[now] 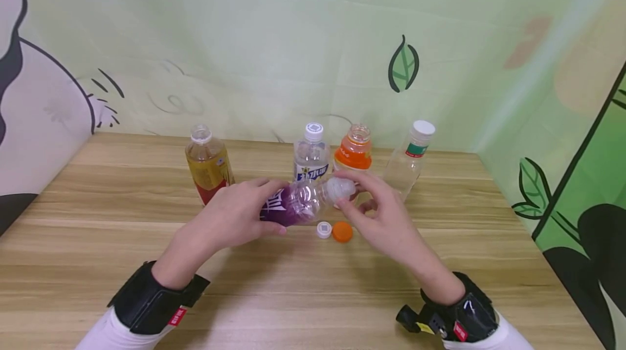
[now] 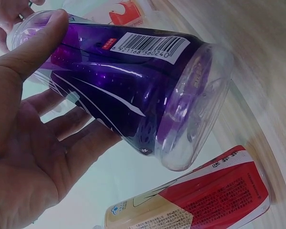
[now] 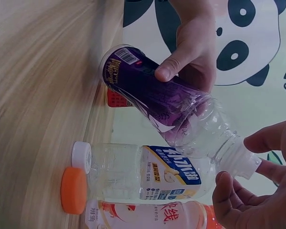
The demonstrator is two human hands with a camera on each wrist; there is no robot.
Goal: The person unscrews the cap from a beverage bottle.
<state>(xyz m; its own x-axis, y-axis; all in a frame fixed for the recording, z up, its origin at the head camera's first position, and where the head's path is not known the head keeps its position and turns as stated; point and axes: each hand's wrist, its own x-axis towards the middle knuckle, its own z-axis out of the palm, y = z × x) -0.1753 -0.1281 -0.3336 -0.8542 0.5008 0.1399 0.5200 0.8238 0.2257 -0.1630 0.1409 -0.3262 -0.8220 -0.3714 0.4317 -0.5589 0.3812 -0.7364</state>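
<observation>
My left hand (image 1: 237, 211) grips a clear bottle with a purple label (image 1: 281, 207) around its body, thumb on the near side. The bottle lies tilted in the air, neck to the right and base to the left; its barcode (image 2: 155, 46) shows in the left wrist view. My right hand (image 1: 383, 217) pinches the translucent white cap (image 1: 340, 189) at the bottle's neck between thumb and fingers. Below the neck, a loose white cap (image 1: 324, 230) and an orange cap (image 1: 342, 232) lie side by side on the table.
An uncapped bottle with a yellow and red label (image 1: 210, 168) stands at left. Behind the hands are a white-capped bottle with a blue label (image 1: 311, 157) and an uncapped orange-topped bottle (image 1: 354, 151). A clear white-capped bottle (image 1: 408, 160) stands at right, before the printed backdrop (image 1: 274, 56).
</observation>
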